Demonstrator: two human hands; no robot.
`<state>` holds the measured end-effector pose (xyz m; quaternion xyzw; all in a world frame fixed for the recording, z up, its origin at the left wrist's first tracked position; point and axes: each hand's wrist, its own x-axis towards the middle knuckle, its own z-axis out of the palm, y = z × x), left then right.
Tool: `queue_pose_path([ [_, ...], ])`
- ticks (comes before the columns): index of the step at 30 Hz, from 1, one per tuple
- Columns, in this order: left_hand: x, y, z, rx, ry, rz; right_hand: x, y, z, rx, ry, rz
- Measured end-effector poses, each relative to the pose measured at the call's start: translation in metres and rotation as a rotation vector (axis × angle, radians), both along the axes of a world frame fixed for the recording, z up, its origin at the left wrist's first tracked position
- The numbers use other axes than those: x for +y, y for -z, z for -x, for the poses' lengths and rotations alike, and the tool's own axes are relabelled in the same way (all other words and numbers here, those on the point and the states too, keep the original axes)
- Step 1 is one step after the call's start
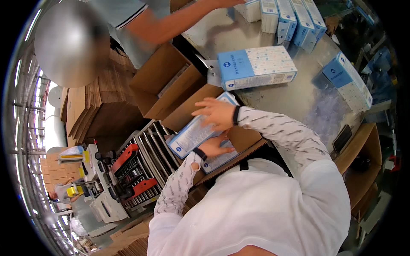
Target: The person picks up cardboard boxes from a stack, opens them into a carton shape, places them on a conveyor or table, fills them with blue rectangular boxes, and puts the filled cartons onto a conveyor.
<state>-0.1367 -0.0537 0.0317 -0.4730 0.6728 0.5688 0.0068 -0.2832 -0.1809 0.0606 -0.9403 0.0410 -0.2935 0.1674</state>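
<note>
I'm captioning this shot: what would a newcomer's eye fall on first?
Probably the right hand, spread over a slanted blue-and-white box in the middle, with the left hand just below, at an open carton. Next, perhaps, the broad box lying on the metal table beyond. On the left, red machine parts beside metal rollers also stand out.

Bright — sheen on metal tabletop (277,98) — curved edges

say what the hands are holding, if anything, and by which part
Cannot tell if the blue-and-white box under the right hand is gripped: that hand is spread over its right end; the left hand is near its lower edge.
</note>
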Motion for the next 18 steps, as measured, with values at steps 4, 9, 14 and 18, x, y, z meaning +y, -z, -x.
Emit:
queue_pose_path([
  [4,0.044,0.068,-0.030,-0.328,-0.587,-0.010,-0.048,0.005,0.089,-0.188,0.597,-0.053],
  [9,0.008,0.127,0.025,0.515,-1.505,-0.358,-0.130,0.039,0.177,0.733,0.853,-0.046],
  [14,-0.003,0.100,0.027,0.734,-1.486,-0.716,-0.126,-0.006,0.155,0.254,0.568,-0.494],
  [18,-0.015,0.026,0.097,0.622,-1.413,-0.345,-0.022,-0.034,0.056,0.218,0.279,-0.333],
])
